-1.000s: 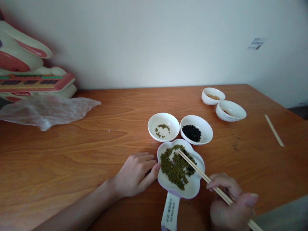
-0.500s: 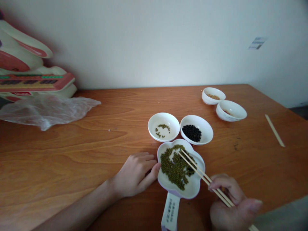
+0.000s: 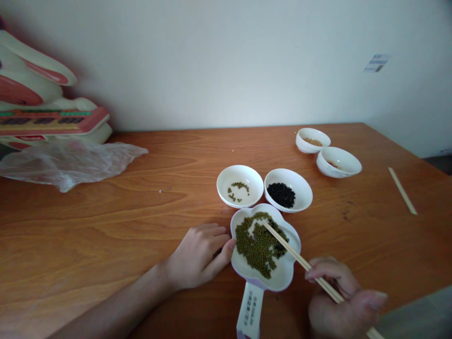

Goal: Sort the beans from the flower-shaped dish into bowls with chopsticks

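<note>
A flower-shaped white dish [image 3: 282, 278] holds a heap of green beans [image 3: 259, 247] with a few dark ones at its right. My right hand [image 3: 341, 301] grips a pair of wooden chopsticks [image 3: 300, 259]; their tips are pressed together over the beans near the dish's middle. My left hand [image 3: 197, 254] lies on the table with fingers curled, the thumb touching the dish's left rim. Just behind the dish stand a white bowl with a few green beans [image 3: 240, 186] and a white bowl of black beans [image 3: 288, 190].
Two more small white bowls [image 3: 312, 140] [image 3: 339, 162] stand at the back right. A single chopstick [image 3: 402, 190] lies near the right edge. A crumpled clear plastic bag [image 3: 67, 162] and a red-and-white toy [image 3: 38, 108] fill the back left. A white label [image 3: 250, 313] lies under the dish.
The chopstick tips, spread apart half a second ago, have closed together over the beans. My left hand has not moved.
</note>
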The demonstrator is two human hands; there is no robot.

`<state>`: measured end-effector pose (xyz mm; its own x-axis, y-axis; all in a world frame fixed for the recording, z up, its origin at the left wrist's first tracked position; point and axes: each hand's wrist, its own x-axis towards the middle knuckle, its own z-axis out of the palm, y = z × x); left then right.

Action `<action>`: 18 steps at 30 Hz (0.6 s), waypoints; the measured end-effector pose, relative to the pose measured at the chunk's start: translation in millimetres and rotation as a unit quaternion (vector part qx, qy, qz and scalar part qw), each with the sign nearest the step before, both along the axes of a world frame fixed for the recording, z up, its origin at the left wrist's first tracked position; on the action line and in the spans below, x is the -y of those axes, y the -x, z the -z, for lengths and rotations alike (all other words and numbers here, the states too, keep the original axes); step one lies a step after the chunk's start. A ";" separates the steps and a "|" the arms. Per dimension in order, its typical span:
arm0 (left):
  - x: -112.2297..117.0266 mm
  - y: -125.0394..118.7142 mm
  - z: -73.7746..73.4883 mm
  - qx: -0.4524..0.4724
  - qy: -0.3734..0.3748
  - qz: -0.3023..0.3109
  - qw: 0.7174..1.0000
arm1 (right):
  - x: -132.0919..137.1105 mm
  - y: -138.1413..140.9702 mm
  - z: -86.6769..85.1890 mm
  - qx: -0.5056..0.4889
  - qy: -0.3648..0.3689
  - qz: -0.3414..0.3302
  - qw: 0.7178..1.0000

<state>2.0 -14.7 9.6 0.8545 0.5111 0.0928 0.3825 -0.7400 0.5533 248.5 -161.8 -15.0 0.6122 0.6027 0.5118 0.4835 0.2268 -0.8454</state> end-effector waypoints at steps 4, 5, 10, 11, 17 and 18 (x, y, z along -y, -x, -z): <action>-0.2 0.4 0.4 0.000 0.001 0.002 1.000 | -1.0 -1.5 -3.7 0.008 -0.013 -0.015 1.000; -0.3 0.5 0.5 -0.001 0.002 0.003 1.000 | -1.5 -1.8 -4.9 0.009 -0.017 -0.020 1.000; -0.4 -0.2 0.3 -0.007 0.003 0.004 1.000 | -1.5 -2.8 -6.0 0.027 -0.024 0.000 0.999; -0.4 -0.3 0.2 -0.008 0.003 0.004 1.000 | -0.9 -3.0 -5.1 0.028 -0.019 0.006 0.999; 0.1 0.0 -0.2 0.000 0.000 0.004 1.000 | 0.2 -3.0 -0.3 0.012 0.009 -0.009 1.000; -0.1 0.1 -0.3 0.002 0.000 0.004 1.000 | -0.3 -2.9 0.0 0.006 0.006 -0.007 1.000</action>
